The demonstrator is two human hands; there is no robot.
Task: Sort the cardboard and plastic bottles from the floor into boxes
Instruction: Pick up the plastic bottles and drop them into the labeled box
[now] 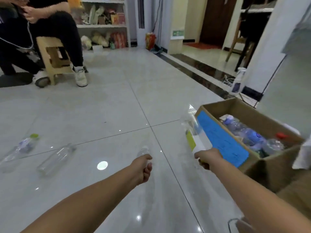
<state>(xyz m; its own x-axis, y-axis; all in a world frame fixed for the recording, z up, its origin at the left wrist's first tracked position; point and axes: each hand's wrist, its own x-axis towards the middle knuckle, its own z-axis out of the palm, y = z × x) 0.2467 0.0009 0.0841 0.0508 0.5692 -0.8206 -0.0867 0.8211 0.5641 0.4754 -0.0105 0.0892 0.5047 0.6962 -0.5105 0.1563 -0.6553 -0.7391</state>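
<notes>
My right hand (pixel 207 158) grips a clear plastic bottle with a yellow-green and white label (pixel 191 132), held just left of a cardboard box (pixel 249 108) with a blue panel on its side. Several plastic bottles (pixel 249 133) lie inside that box. My left hand (pixel 143 167) grips a small clear bottle (pixel 143 150) that sticks out past my fingers, above the tiled floor. Two more bottles lie on the floor at the left: a clear one (pixel 56 158) and one with a green cap (pixel 20 148).
A person sits on a wooden stool (pixel 52 58) at the far left. Shelves (pixel 104 26) with goods stand at the back. A spray bottle (pixel 238 81) and cables sit by the white wall at the right. Another cardboard piece (pixel 296 195) lies at the lower right.
</notes>
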